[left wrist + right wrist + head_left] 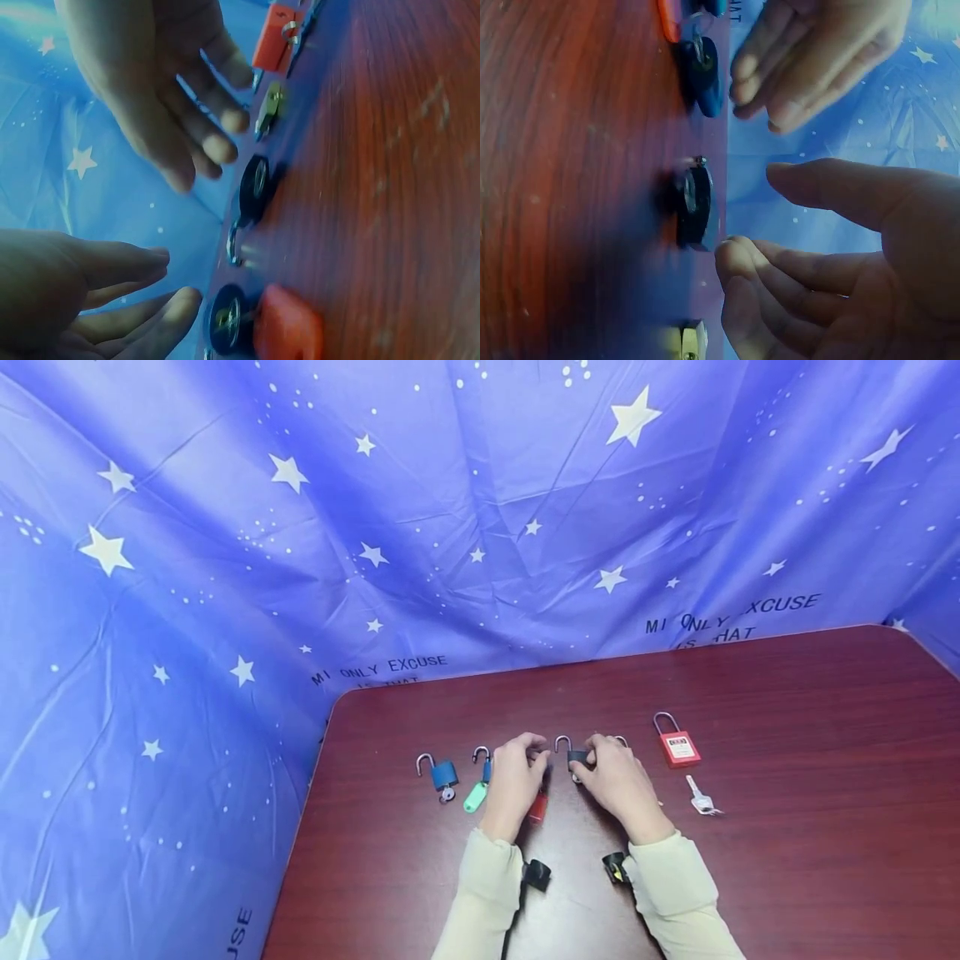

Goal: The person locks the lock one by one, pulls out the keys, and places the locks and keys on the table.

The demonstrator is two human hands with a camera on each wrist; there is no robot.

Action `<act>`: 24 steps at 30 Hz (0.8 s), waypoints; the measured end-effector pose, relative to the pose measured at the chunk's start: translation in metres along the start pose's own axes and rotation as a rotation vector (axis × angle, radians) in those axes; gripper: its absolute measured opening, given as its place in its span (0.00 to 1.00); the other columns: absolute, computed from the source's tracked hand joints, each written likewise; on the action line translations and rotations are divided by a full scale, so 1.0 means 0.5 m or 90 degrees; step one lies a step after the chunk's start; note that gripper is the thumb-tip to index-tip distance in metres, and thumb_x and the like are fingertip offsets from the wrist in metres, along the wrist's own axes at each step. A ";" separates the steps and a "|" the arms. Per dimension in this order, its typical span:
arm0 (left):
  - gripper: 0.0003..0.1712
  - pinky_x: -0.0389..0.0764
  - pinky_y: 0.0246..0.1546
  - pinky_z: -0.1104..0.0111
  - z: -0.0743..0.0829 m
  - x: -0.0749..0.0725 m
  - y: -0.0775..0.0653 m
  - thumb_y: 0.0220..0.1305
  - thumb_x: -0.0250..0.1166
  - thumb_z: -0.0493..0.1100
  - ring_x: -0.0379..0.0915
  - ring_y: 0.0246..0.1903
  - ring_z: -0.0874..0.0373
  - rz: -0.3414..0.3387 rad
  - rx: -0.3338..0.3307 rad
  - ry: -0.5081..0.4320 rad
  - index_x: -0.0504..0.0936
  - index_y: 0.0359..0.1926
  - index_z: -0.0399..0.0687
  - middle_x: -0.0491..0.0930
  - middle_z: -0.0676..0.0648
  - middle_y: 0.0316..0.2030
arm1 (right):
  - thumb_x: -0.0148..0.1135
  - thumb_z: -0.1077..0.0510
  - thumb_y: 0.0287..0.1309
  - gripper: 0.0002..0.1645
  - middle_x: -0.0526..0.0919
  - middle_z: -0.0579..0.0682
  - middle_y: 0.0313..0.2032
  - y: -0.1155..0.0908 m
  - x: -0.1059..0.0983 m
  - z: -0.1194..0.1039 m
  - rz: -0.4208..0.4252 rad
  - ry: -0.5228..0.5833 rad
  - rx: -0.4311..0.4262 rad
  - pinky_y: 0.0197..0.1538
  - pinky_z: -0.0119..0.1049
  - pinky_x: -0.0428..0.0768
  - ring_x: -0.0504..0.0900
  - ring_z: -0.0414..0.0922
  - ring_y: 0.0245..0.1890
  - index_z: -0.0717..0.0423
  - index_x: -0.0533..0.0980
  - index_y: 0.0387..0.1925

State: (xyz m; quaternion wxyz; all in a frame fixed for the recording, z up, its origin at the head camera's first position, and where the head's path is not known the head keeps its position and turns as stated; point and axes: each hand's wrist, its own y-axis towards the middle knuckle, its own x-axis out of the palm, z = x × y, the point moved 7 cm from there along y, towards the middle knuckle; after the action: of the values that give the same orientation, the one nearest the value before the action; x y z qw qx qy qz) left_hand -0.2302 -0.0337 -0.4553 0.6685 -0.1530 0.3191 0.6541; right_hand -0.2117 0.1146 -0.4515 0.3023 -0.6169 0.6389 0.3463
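My left hand (516, 781) hovers with relaxed fingers above a dark padlock (227, 319), which carries a red key tag (289, 324). In the head view the hand hides most of that lock. Over to the right, a black padlock (577, 759) lies with its shackle unhooked and a key at its bottom. My right hand (617, 777) is right beside this lock, and its thumb and fingers are spread apart in the right wrist view, holding nothing. A brass padlock (270, 109) is mostly hidden beneath the right hand in the head view.
Farther left lie a blue padlock (444, 775) with a key and another blue padlock (487, 770) with a green tag (476, 797). On the right are a red padlock (680, 748) and loose keys (702, 797). A starry blue curtain (480, 527) hangs behind the wooden table (810, 810).
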 end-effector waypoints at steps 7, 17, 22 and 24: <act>0.12 0.72 0.29 0.80 0.005 0.030 -0.004 0.56 0.62 0.41 0.72 0.26 0.72 -0.052 -0.017 -0.020 0.80 0.42 0.43 0.80 0.54 0.27 | 0.62 0.55 0.50 0.26 0.74 0.62 0.37 -0.005 0.008 -0.006 0.001 -0.023 -0.021 0.40 0.53 0.73 0.75 0.61 0.38 0.66 0.73 0.49; 0.14 0.72 0.32 0.82 0.017 0.061 -0.012 0.56 0.63 0.40 0.75 0.30 0.70 -0.103 -0.014 -0.066 0.79 0.43 0.40 0.82 0.48 0.33 | 0.63 0.60 0.47 0.16 0.74 0.59 0.34 -0.002 0.018 0.006 -0.001 -0.036 -0.037 0.39 0.54 0.73 0.73 0.60 0.36 0.62 0.76 0.40; 0.13 0.72 0.33 0.82 0.017 0.064 -0.009 0.55 0.63 0.39 0.76 0.31 0.69 -0.098 -0.008 -0.086 0.79 0.43 0.39 0.82 0.47 0.33 | 0.65 0.60 0.45 0.14 0.74 0.58 0.31 0.001 0.022 0.005 0.018 -0.035 -0.049 0.39 0.53 0.72 0.73 0.61 0.34 0.61 0.75 0.36; 0.13 0.73 0.33 0.82 0.016 0.064 -0.008 0.55 0.63 0.39 0.76 0.30 0.69 -0.093 -0.008 -0.086 0.79 0.42 0.39 0.82 0.48 0.32 | 0.65 0.60 0.44 0.14 0.74 0.58 0.30 0.002 0.023 0.004 0.022 -0.035 -0.052 0.38 0.53 0.71 0.72 0.60 0.33 0.60 0.75 0.35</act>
State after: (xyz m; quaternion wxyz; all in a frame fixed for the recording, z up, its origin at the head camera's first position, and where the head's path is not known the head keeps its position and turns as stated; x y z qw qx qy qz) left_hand -0.2262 -0.0043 -0.4700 0.7335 -0.1357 0.2568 0.6145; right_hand -0.2132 0.1095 -0.4619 0.2882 -0.6076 0.6264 0.3942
